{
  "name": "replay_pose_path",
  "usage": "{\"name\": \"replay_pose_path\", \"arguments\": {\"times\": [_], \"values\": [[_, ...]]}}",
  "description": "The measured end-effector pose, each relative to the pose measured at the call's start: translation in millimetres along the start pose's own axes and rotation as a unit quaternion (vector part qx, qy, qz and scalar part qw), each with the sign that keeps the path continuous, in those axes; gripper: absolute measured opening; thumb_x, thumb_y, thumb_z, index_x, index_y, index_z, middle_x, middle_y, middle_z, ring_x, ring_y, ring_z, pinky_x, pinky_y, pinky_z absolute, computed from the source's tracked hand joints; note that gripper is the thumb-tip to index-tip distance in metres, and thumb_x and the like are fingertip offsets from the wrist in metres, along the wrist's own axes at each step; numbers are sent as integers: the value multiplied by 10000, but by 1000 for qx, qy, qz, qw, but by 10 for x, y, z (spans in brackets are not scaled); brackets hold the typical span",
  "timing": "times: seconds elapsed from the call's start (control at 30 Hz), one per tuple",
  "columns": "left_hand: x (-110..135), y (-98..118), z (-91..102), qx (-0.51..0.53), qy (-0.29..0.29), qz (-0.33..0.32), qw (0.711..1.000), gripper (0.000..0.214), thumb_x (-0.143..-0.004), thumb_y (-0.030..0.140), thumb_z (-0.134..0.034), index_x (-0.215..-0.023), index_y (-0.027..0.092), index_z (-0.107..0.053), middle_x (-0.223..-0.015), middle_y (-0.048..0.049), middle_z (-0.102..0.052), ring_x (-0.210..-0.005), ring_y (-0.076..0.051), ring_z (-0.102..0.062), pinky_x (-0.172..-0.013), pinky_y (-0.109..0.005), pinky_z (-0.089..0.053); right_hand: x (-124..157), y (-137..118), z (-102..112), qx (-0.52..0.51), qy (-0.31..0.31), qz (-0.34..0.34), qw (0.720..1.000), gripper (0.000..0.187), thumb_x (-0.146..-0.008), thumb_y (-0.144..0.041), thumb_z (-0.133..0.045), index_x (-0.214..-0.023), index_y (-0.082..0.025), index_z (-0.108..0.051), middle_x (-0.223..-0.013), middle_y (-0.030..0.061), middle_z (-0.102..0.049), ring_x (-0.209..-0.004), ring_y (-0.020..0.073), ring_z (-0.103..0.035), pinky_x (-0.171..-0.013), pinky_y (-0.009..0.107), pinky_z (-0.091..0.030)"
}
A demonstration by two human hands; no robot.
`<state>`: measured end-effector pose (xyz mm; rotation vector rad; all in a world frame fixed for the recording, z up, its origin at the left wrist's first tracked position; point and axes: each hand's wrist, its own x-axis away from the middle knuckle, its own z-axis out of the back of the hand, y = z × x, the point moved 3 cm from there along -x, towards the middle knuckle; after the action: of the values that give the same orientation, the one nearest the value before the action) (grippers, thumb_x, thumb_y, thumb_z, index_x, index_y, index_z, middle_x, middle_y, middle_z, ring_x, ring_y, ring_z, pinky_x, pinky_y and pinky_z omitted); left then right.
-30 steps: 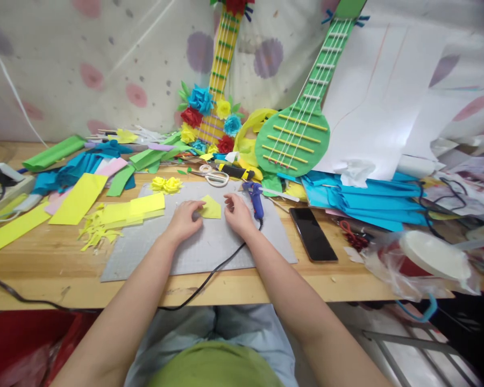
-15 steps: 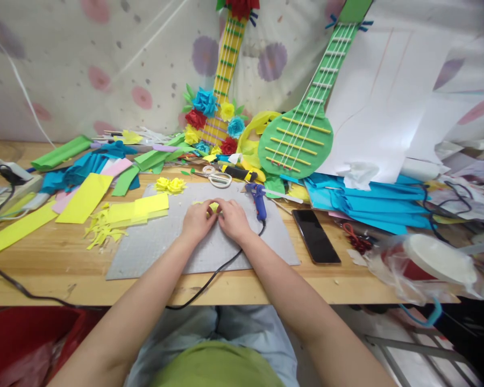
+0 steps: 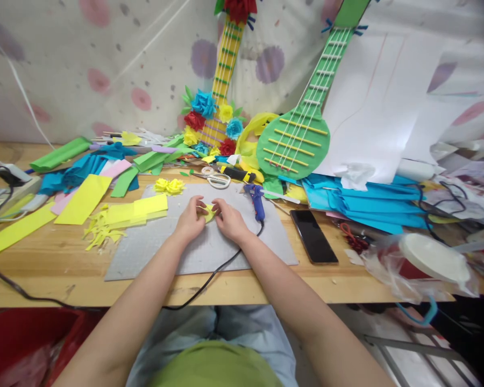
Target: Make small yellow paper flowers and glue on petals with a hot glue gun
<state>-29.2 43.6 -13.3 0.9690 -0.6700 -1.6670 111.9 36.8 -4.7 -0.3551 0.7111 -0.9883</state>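
Over the grey cutting mat (image 3: 145,252), a small piece of yellow crepe paper (image 3: 208,214) shows between my two hands. My left hand (image 3: 190,220) has its curled fingers and thumb on the paper's left side. On the other side, the bent fingers of my right hand (image 3: 229,221) pinch the paper's right edge. My fingers partly cover the paper, so its full shape is hidden. Left of my hands lie yellow paper flowers (image 3: 169,186) and a stack of yellow paper strips (image 3: 151,207). To the right rests a blue glue gun (image 3: 258,204) with its cord trailing over the mat.
Scissors (image 3: 218,180) and a yellow-black cutter (image 3: 237,173) lie behind the mat. Two paper-decorated instruments, one green (image 3: 294,142) and one yellow (image 3: 222,80), lean at the back. A phone (image 3: 313,236) and a bagged tub (image 3: 433,258) sit at the right. Blue paper (image 3: 371,201) lies behind them.
My hands have moved slightly apart, the left one shifting left, and more of the yellow paper shows between them. The view has shifted a little.
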Motion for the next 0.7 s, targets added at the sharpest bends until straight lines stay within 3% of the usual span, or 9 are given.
{"name": "replay_pose_path", "arguments": {"times": [0.1, 0.3, 0.4, 0.57, 0.7], "values": [[-33, -43, -31, 78, 21, 12, 997, 547, -588, -2, -402, -1083, 228, -361, -957, -14, -510, -810, -119, -611, -758, -310, -470, -18, -62, -33, 47, -8, 12, 999, 455, -732, -60, -400, -1166, -194, -423, -1055, 51, -601, -916, 161, -543, -827, 299, -410], [-95, -104, -14, 179, 90, 32, 979, 494, -564, 20, -405, -1017, 216, -392, -893, 4, -498, -730, -107, -613, -730, -307, -482, -51, -42, -56, 81, -15, -6, 997, 349, -790, -91, -381, -1100, -213, -485, -896, 21, -639, -858, 172, -543, -767, 288, -408], [-86, -106, 38, 124, 95, 33, 987, 480, -590, 52, -444, -1042, 211, -413, -897, -3, -523, -718, -102, -594, -724, -291, -476, -54, 61, 12, 49, 21, -22, 998, 400, -748, -49, -398, -1108, -204, -481, -915, 13, -636, -886, 163, -529, -803, 285, -396], [-54, -49, 42, -58, -35, -11, 998, 359, -655, 151, -511, -1011, 194, -528, -827, -14, -615, -777, -139, -574, -769, -296, -452, -34, 134, 102, 33, 26, -34, 999, 374, -708, -41, -448, -1034, -201, -533, -952, 30, -616, -990, 176, -470, -830, 292, -394], [-45, 2, 27, -129, -53, -26, 990, 335, -672, 183, -526, -1004, 182, -576, -846, -34, -651, -784, -164, -578, -758, -306, -447, -1, -2, 76, 44, -31, 31, 998, 293, -726, -68, -470, -951, -222, -577, -917, 23, -611, -940, 172, -468, -818, 286, -388]]}}
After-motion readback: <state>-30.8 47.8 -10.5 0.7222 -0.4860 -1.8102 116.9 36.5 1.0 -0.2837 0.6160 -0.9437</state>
